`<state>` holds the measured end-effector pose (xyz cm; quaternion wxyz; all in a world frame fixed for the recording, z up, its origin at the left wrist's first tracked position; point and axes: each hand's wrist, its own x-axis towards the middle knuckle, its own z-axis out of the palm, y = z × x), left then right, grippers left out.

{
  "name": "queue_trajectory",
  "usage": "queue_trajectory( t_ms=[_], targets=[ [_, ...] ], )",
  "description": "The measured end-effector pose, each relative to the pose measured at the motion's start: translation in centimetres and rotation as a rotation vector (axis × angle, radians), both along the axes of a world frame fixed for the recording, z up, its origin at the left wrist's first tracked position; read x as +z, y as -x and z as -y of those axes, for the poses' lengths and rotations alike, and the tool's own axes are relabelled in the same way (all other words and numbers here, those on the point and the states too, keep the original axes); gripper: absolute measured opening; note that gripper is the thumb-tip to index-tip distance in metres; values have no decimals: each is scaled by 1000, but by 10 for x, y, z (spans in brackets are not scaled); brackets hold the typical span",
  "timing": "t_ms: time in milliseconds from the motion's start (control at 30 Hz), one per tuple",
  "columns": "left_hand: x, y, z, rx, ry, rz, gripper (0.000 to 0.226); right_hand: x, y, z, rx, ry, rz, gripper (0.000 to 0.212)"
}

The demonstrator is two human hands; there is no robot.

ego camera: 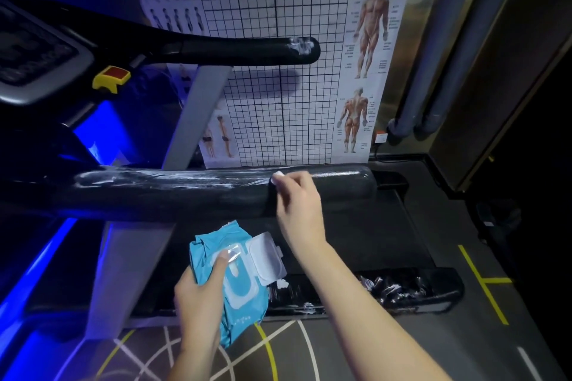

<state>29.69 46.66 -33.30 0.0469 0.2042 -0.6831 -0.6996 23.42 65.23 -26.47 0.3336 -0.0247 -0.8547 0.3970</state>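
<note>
On near handrail [173, 192], wipe [279, 175]; before it, wipe pack [238, 281]; behind, far handrail [235, 49], then wall chart [278, 9]; console [34, 49] at left.

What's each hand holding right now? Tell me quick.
Left hand: grips the blue wipes pack.
Right hand: pinches a white wipe on the near handrail.

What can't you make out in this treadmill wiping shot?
Head view:
Small white wipe: mostly hidden under the right hand.
Grey-framed black treadmill console: cut off by the left edge.
Blue plastic wipes pack: print too small, partly covered by the left hand.
Muscle-chart wall poster: labels too small.
</note>
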Motion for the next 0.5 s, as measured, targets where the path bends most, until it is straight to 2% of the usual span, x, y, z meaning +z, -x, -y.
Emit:
queue_trajectory(
  t_ms=[67, 167, 267, 367, 500],
  targets=[
    [3, 1, 5, 13, 1, -14, 9, -1, -10, -5, -26, 107, -83, 32],
    [2, -2, 14, 35, 8, -3, 14, -4, -29, -31, -226, 249, -205, 30],
    [1, -6, 17, 41, 14, 21, 15, -16, -40, -62, -411, 318, -169, 24],
    [3, -10, 18, 27, 3, 33, 20, -30, -36, -62, -403, 321, -47, 24],
    [9, -12, 26, 21, 12, 42, 20, -32, -27, -27, -327, 298, -36, 24]
  ],
)
